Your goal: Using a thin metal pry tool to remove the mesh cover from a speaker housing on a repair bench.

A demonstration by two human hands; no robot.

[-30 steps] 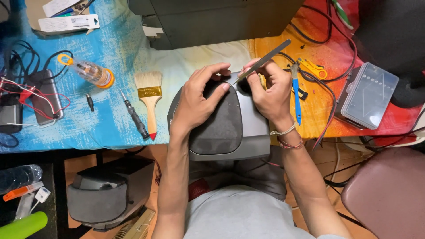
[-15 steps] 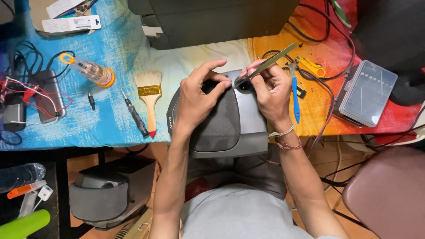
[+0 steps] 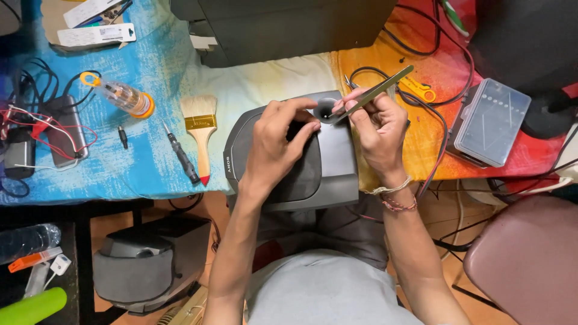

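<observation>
A grey speaker-like device (image 3: 328,174) with a dark fabric front lies at the table's near edge, partly over my lap. My left hand (image 3: 278,144) rests on its top, fingers pressed beside a round hole (image 3: 326,109) near its far end. My right hand (image 3: 379,129) grips long metal tweezers (image 3: 376,92), whose tips point into that hole. The other end of the tweezers sticks up to the right.
Left of the device lie a paintbrush (image 3: 200,126), a small screwdriver (image 3: 182,155), an orange-capped bottle (image 3: 123,96) and wired parts (image 3: 48,129). A dark box (image 3: 283,27) stands behind. A clear parts case (image 3: 489,122), cables and yellow-handled cutters (image 3: 418,89) lie right. A second device (image 3: 141,265) sits below.
The tweezers' tips have shifted slightly left into the hole, and my left fingers have closed in beside it. The device has stayed in place.
</observation>
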